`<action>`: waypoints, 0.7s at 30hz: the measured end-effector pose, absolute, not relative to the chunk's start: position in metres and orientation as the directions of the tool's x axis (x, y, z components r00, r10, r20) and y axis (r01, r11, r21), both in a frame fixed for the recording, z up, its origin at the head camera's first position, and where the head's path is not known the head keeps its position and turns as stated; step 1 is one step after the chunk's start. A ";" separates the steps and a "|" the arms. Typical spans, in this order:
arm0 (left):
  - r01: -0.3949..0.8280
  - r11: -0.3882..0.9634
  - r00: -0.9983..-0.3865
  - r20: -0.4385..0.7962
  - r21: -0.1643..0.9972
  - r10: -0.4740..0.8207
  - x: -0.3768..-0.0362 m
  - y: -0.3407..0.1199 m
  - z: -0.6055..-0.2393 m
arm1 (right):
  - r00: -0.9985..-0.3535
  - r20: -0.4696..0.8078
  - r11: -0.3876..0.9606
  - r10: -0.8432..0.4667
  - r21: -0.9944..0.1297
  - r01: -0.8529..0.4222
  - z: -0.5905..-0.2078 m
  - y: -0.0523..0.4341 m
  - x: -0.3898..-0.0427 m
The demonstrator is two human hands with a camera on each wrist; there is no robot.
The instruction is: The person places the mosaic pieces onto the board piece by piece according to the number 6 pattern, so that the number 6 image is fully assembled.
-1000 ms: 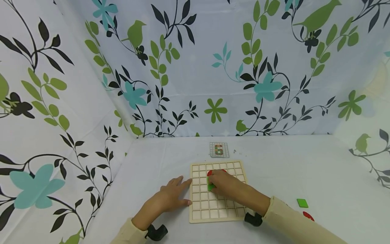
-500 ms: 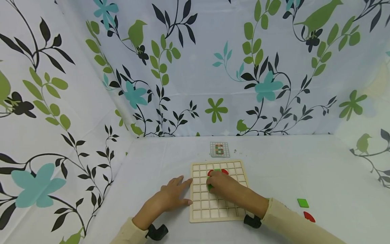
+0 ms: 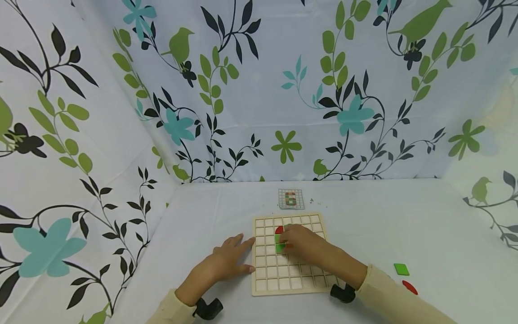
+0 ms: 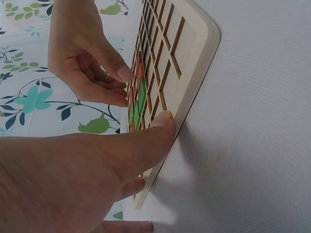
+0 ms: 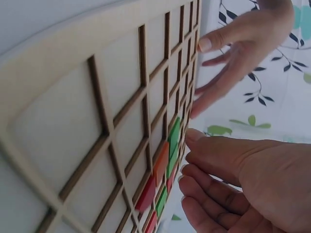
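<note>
Mid-placement, looks like: right hand (image 3: 301,243) with loosely bent fingers nudging green tile (image 3: 280,247) into grid board (image 3: 289,288), centre-bottom of frame. Left hand (image 3: 226,263) lying flat, bracing the edge. Probably needing a firm press next.

Soft, even light fills the head view, bright and free of glare, with faint shadows under the hands beside the wooden grid board (image 3: 289,270). Fabric walls bow outward toward the edges, lens distortion. Both wrist views are dimmer, the nearest skin blurred beside the board.
</note>
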State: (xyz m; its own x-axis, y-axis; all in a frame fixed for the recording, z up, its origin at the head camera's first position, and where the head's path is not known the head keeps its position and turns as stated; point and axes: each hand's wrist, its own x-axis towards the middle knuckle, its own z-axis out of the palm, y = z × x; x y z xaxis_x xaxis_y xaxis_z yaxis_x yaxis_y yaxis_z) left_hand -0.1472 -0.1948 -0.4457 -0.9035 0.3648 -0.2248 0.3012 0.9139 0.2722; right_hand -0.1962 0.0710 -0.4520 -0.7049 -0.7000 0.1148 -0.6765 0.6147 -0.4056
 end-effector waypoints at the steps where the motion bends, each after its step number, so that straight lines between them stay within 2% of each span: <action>1: 0.295 0.914 -0.904 -0.229 0.279 0.362 -0.147 -0.195 -0.445 | -0.717 0.115 0.615 -0.687 -0.433 -0.659 -0.452 0.076 -0.196; 8: 0.277 0.919 -0.907 -0.239 0.279 0.346 -0.147 -0.194 -0.446 | -0.787 0.105 0.607 -0.608 -0.578 -0.545 -0.443 0.119 -0.201; 21: 0.281 0.921 -0.908 -0.235 0.269 0.346 -0.147 -0.193 -0.446 | -0.902 0.141 0.662 -0.409 -0.634 -0.399 -0.434 0.223 -0.195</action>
State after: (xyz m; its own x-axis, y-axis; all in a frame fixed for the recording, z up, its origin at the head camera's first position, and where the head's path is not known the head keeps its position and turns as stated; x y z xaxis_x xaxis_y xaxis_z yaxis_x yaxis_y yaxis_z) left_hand -0.1468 -0.1925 -0.4457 -0.9082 0.3461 -0.2355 0.2813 0.9212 0.2688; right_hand -0.1948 0.2235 -0.4342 -0.9016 -0.4089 0.1411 -0.3995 0.6619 -0.6342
